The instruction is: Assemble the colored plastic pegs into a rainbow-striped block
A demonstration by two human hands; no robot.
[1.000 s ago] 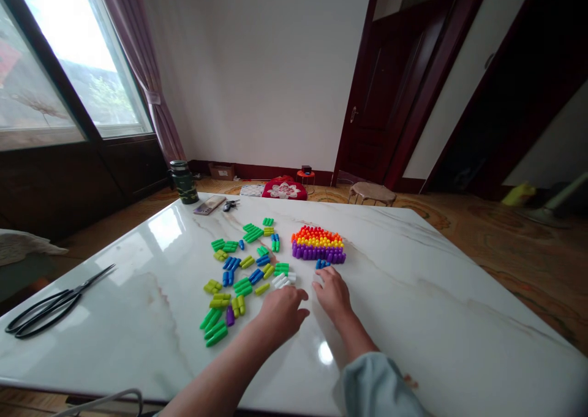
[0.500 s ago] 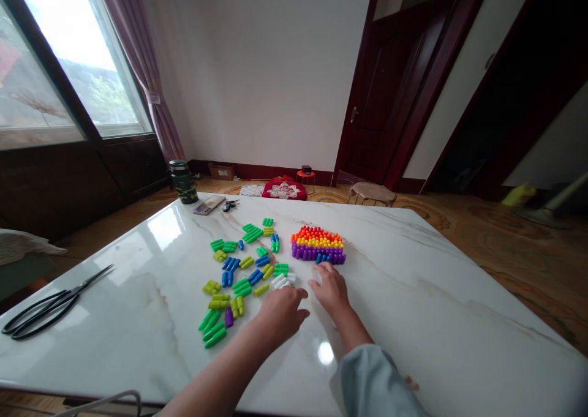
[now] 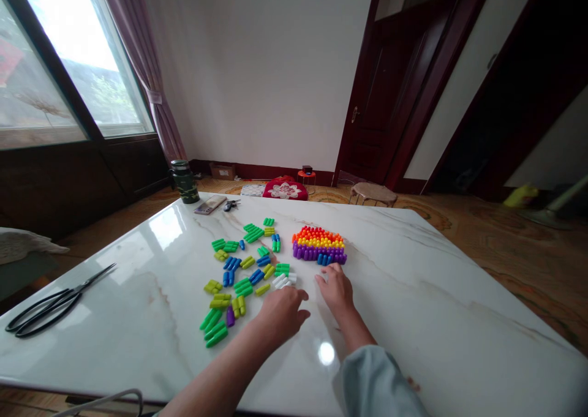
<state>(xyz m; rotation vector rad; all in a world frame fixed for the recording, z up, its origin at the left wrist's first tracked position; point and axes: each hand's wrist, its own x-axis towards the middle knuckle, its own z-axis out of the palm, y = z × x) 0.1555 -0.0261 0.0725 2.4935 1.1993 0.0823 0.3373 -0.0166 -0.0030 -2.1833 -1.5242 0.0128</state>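
Note:
A block of upright pegs (image 3: 318,244) stands on the white marble table (image 3: 436,319), banded red, orange, yellow and purple, with a few blue pegs (image 3: 323,259) at its near edge. My right hand (image 3: 335,288) lies just in front of those blue pegs, fingers stretched toward them and holding nothing I can see. My left hand (image 3: 281,314) rests on the table beside it, fingers curled down, its tips near some white pegs (image 3: 283,280). Loose green, yellow-green, blue and purple pegs (image 3: 234,276) lie scattered to the left.
Black scissors (image 3: 50,304) lie at the table's left edge. A dark green jar (image 3: 184,181), a phone (image 3: 209,204) and keys (image 3: 229,205) sit at the far corner. A grey cable (image 3: 98,400) crosses the near edge. A stool (image 3: 371,192) and red cushion (image 3: 284,190) are on the floor beyond.
The blue pegs now stand against the purple row. My right hand pushed forward to them and has drawn back slightly. My left hand has hardly moved.

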